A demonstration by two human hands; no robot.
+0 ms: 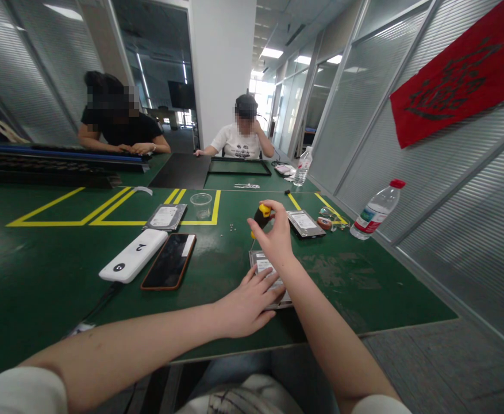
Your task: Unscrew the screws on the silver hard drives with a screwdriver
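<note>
On the green table in front of me lies a hard drive (260, 262) with a white label, partly covered by my hands. My left hand (249, 302) rests flat on it with the fingers spread. Above its far left corner, my right hand (275, 233) grips a yellow and black screwdriver (262, 216) by the handle. The shaft points down toward that corner; whether the tip sits in a screw I cannot tell. Several tiny screws (233, 227) lie loose just left of the screwdriver.
A clear plastic cup (202, 207), a second hard drive (165, 217), a white power bank (133, 256) and a phone (169, 261) lie to the left. Another hard drive (306, 223) and a water bottle (378, 210) are on the right. Two people sit across the table.
</note>
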